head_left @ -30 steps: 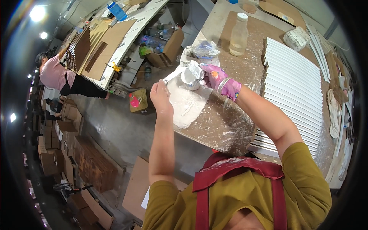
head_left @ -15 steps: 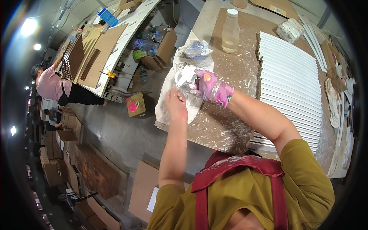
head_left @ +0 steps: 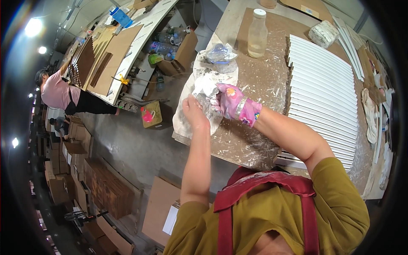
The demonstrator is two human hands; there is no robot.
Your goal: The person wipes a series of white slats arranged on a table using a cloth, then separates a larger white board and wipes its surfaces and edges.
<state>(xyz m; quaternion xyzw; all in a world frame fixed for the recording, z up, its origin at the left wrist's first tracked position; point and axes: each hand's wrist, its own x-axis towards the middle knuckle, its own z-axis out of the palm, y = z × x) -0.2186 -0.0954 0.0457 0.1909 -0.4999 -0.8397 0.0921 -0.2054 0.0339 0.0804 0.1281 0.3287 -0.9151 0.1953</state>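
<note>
While both pinch it, left hand [head_left: 194, 114] and gloved right hand [head_left: 228, 102] hold a crumpled, paint-smeared white rag [head_left: 205, 91].

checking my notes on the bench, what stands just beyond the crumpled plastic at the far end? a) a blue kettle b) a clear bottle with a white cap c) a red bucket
b: a clear bottle with a white cap stands upright on the workbench, beyond the crumpled plastic.

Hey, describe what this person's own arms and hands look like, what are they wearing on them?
The left hand is bare, with no glove, and its forearm is uncovered up to a short mustard-yellow sleeve. The right hand wears a pink glove printed with small flowers, ending in a banded cuff with more floral pattern. The right forearm is bare too, up to a matching mustard-yellow sleeve.
</note>
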